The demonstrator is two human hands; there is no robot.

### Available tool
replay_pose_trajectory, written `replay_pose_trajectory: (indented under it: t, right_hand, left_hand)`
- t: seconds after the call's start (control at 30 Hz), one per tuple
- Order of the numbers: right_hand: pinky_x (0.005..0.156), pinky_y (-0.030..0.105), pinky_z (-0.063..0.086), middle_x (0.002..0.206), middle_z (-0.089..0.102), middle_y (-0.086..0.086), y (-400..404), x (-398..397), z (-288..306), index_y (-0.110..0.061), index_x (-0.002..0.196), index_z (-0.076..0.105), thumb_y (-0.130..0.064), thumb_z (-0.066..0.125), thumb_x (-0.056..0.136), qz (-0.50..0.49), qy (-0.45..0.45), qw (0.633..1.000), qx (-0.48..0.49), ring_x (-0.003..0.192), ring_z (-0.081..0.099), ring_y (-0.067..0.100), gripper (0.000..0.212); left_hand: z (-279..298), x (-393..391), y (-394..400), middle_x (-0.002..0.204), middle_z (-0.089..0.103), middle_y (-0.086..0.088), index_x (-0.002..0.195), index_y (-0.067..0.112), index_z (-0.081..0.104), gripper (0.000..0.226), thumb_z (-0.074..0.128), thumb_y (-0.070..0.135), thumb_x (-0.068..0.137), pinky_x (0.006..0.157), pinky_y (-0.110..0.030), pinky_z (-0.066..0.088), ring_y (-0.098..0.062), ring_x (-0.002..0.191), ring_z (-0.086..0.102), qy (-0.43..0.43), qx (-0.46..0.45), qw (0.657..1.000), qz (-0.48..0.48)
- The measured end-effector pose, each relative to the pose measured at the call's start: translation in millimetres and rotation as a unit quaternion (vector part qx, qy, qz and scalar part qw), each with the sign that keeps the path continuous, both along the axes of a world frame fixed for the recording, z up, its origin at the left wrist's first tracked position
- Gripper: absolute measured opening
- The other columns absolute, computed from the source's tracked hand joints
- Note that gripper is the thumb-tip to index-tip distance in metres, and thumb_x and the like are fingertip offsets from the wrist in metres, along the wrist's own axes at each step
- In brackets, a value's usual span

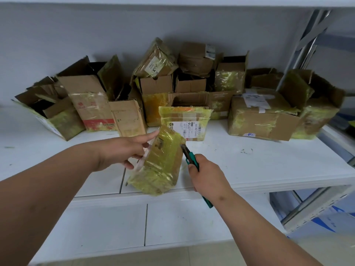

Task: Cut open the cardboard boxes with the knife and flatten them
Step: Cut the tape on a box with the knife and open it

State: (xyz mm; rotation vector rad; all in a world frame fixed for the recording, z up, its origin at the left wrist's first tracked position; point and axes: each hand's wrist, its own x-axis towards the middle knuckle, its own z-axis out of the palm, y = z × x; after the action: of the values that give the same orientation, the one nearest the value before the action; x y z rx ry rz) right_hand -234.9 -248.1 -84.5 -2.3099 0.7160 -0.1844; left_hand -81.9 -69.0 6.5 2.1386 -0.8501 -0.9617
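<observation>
A small cardboard box [161,162] wrapped in yellow tape is tilted over the front edge of the white shelf [249,166]. My left hand [126,148] holds its left side, index finger stretched along the top edge. My right hand [206,172] grips a green utility knife [190,158], whose blade tip touches the box's upper right edge. The knife's handle end sticks out below my wrist.
Several opened and taped cardboard boxes [261,116] are piled along the back wall, from the far left [55,112] to the far right [315,104]. A labelled box [184,121] stands right behind the held one. Metal rack posts [307,47] rise at right.
</observation>
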Motion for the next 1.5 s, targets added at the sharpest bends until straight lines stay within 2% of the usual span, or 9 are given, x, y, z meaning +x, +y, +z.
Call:
replay_pose_trajectory:
  t: [0.1, 0.27, 0.43, 0.6, 0.83, 0.97, 1.1, 1.3, 1.5]
  right_hand:
    - [0.073, 0.044, 0.057, 0.083, 0.066, 0.005, -0.6, 4.1, 4.9, -0.023, 0.109, 0.053, -0.034, 0.042, 0.1, 0.012, -0.003, 1.0, 0.017, 0.074, 0.067, 0.028, 0.018]
    - [0.075, 0.043, 0.057, 0.087, 0.067, 0.007, 0.6, -1.1, 5.7, -0.023, 0.109, 0.054, -0.035, 0.042, 0.101, 0.005, -0.023, 0.998, 0.065, 0.077, 0.068, 0.028, 0.018]
    - [0.058, 0.025, 0.05, 0.084, 0.068, 0.008, 3.1, -15.6, 6.9, -0.025, 0.107, 0.054, -0.031, 0.043, 0.103, 0.007, -0.046, 0.991, 0.124, 0.059, 0.063, 0.016, 0.013]
    - [0.054, 0.017, 0.048, 0.083, 0.066, 0.007, 10.6, -13.3, 13.7, -0.026, 0.104, 0.054, -0.03, 0.045, 0.103, 0.029, -0.069, 0.985, 0.156, 0.059, 0.06, 0.014, 0.01]
    - [0.068, 0.034, 0.056, 0.081, 0.065, 0.003, 11.9, -11.8, 13.9, -0.027, 0.108, 0.053, -0.031, 0.044, 0.103, 0.041, -0.055, 0.989, 0.129, 0.061, 0.062, 0.016, 0.011]
    - [0.063, 0.03, 0.054, 0.082, 0.067, 0.005, 13.3, -10.6, 14.0, -0.03, 0.105, 0.054, -0.03, 0.044, 0.103, 0.025, -0.072, 0.989, 0.126, 0.06, 0.061, 0.015, 0.01]
    - [0.054, 0.018, 0.048, 0.083, 0.068, 0.007, 12.8, -11.2, 17.4, -0.029, 0.106, 0.055, -0.029, 0.045, 0.103, 0.035, -0.068, 0.987, 0.138, 0.057, 0.06, 0.012, 0.011]
    - [0.053, 0.018, 0.046, 0.077, 0.071, 0.006, 9.6, -10.4, 23.6, -0.04, 0.127, 0.045, -0.028, 0.045, 0.103, 0.023, -0.087, 0.981, 0.173, 0.052, 0.062, 0.011, 0.027]
    - [0.055, 0.021, 0.051, 0.077, 0.071, 0.006, 15.6, -10.8, 23.7, -0.047, 0.122, 0.047, -0.028, 0.046, 0.102, 0.059, -0.06, 0.984, 0.157, 0.051, 0.062, 0.012, 0.027]
  left_hand:
    - [0.5, 4.0, -1.3, 0.131, 0.037, 0.013, 0.133, 0.073, 0.023, 0.072, 0.057, 0.022, 0.097, 0.087, -0.025, 0.046, -0.008, 0.107, 0.05, -0.122, 0.064, 0.987, -0.084]
    - [-10.7, 12.8, 2.0, 0.129, 0.03, 0.013, 0.117, 0.046, 0.057, 0.051, 0.078, 0.055, 0.071, 0.099, -0.025, 0.033, -0.008, 0.121, 0.036, -0.334, 0.017, 0.941, -0.046]
    - [-16.3, 12.3, 15.5, 0.15, 0.031, 0.011, 0.114, 0.043, 0.051, 0.063, 0.056, 0.076, 0.061, 0.109, -0.036, 0.025, -0.013, 0.136, 0.019, -0.401, 0.05, 0.913, -0.055]
    - [-34.8, 10.8, 23.2, 0.125, 0.056, -0.004, 0.09, 0.019, 0.058, 0.053, 0.053, 0.07, 0.075, 0.096, -0.036, 0.038, -0.025, 0.118, 0.043, -0.499, -0.009, 0.866, 0.035]
    - [-5.0, 4.8, 9.3, 0.088, 0.059, 0.013, 0.129, 0.031, 0.048, 0.07, 0.067, 0.069, 0.073, 0.083, -0.034, 0.046, -0.012, 0.084, 0.055, -0.497, 0.074, 0.864, 0.033]
    - [-2.2, 3.6, 9.9, 0.105, 0.048, 0.018, 0.095, 0.04, 0.058, 0.042, 0.07, 0.07, 0.068, 0.092, -0.033, 0.034, -0.008, 0.102, 0.043, -0.417, 0.13, 0.899, -0.034]
    - [-13.8, -0.8, 11.7, 0.1, 0.055, 0.008, 0.097, 0.035, 0.039, 0.062, 0.079, 0.066, 0.061, 0.08, -0.033, 0.042, -0.014, 0.09, 0.05, -0.271, 0.137, 0.952, -0.027]
    - [-15.6, 1.8, 7.7, 0.14, 0.026, 0.011, 0.152, 0.042, -0.002, 0.122, 0.064, 0.083, 0.058, 0.112, -0.042, 0.01, -0.013, 0.131, 0.019, -0.538, 0.135, 0.83, -0.057]
    - [-39.4, 2.8, 15.9, 0.146, 0.022, 0.014, 0.148, 0.044, 0.009, 0.119, 0.065, 0.085, 0.051, 0.112, -0.041, 0.006, -0.011, 0.138, 0.015, -0.507, 0.125, 0.852, -0.034]
